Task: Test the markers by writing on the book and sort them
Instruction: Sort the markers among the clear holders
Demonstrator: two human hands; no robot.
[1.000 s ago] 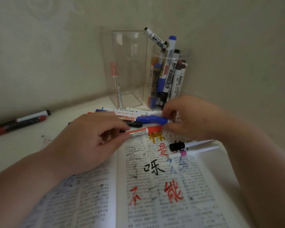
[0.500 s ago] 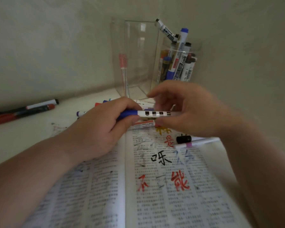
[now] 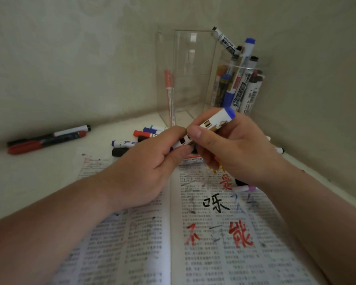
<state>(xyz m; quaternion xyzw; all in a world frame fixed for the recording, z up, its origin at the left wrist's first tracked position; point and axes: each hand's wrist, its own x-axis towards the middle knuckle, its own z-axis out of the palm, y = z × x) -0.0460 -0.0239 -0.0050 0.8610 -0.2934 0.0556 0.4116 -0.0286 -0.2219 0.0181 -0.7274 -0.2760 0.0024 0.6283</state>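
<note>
Both hands hold one blue marker (image 3: 215,121) above the top of the open book (image 3: 203,243). The marker is white with a blue end and tilts up to the right. My right hand (image 3: 232,149) grips its barrel. My left hand (image 3: 150,161) pinches its lower end, where the cap is hidden by my fingers. The book's printed pages carry red, black and blue test scribbles. A heap of loose markers (image 3: 132,140) lies just beyond the book.
A clear square box (image 3: 185,58) with one red pen (image 3: 169,89) stands in the corner. Beside it a clear round cup (image 3: 240,87) holds several markers. Red and black markers (image 3: 47,138) lie at the far left. Two more pens (image 3: 245,187) rest under my right wrist.
The blue marker was picked up from the heap and raised; it went from level to tilted, its blue end now up at the right. Both hands closed in on it.
</note>
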